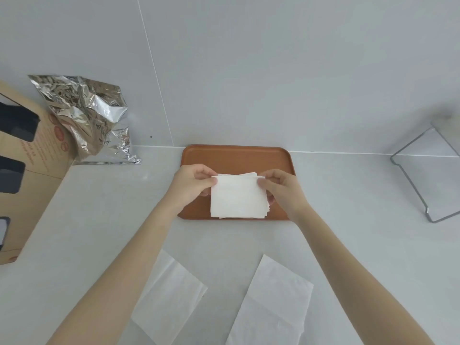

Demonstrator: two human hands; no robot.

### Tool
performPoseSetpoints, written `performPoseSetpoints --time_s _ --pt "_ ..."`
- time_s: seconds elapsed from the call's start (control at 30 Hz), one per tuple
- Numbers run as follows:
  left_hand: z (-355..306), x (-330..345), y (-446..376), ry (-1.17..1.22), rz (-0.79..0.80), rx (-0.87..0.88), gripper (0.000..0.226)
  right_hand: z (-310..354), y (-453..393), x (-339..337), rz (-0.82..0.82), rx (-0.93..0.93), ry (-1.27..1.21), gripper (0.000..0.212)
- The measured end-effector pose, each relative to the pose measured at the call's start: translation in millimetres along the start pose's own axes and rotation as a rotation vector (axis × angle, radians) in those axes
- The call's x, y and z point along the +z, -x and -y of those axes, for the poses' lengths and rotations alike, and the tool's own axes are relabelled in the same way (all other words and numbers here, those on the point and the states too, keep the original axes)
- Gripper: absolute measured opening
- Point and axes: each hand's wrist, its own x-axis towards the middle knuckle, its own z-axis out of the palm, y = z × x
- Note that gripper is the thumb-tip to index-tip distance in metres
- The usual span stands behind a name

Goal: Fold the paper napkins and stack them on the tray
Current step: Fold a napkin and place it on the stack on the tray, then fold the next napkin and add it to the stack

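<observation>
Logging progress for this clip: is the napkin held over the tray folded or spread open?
Folded. The napkin is a small square, pinched at its top corners by the left hand and right hand above the stack on the tray.

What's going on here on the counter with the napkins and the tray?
A person is folding paper napkins and stacking them on a brown tray. Both hands, the left hand and the right hand, pinch the far corners of a folded napkin over the stack already on the tray. Two unfolded napkins, one and another, lie on the counter nearer the person, not yet folded.
</observation>
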Motion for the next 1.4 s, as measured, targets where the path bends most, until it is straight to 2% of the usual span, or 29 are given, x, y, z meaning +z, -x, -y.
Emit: performPoseSetpoints --time_s 0.17,0.4,0.6,0.73,0.87,0.97,1.03,1.2,1.27,1.4 --pt "9 12 -33 -0.198 -0.079 0.008 0.006 -14 -34 3 -0.058 0.013 0.166 0.006" --pt "30 27 -45 -0.420 -0.136 0.050 0.017 -27 -45 12 -0.122 -0.026 0.428 0.008" --pt "17 37 -15 -0.572 -0.212 0.250 0.025 -24 -15 -6 -0.167 -0.123 0.448 0.015" --pt "11 57 18 -0.574 -0.053 0.362 0.014 -24 28 -27 -0.031 -0.100 0.488 0.010" --pt "23 85 48 -0.607 0.242 0.340 0.021 -38 74 -49 0.132 -0.004 0.682 0.009" --pt "38 104 62 -0.694 0.371 0.327 0.026 -51 98 -60 0.188 0.102 0.851 0.013" --pt "44 114 71 -0.758 0.397 0.330 0.028 -61 114 -64 0.202 0.148 0.965 0.014" --pt "50 127 82 -0.848 0.333 0.364 0.020 -79 137 -59 0.140 0.174 0.987 0.013" --pt "53 128 83 -0.846 0.299 0.383 0.013 -84 142 -55 0.107 0.157 0.949 0.004" --pt "57 121 85 -0.736 0.305 0.351 0.009 -87 141 -52 0.075 0.142 0.879 0.011"
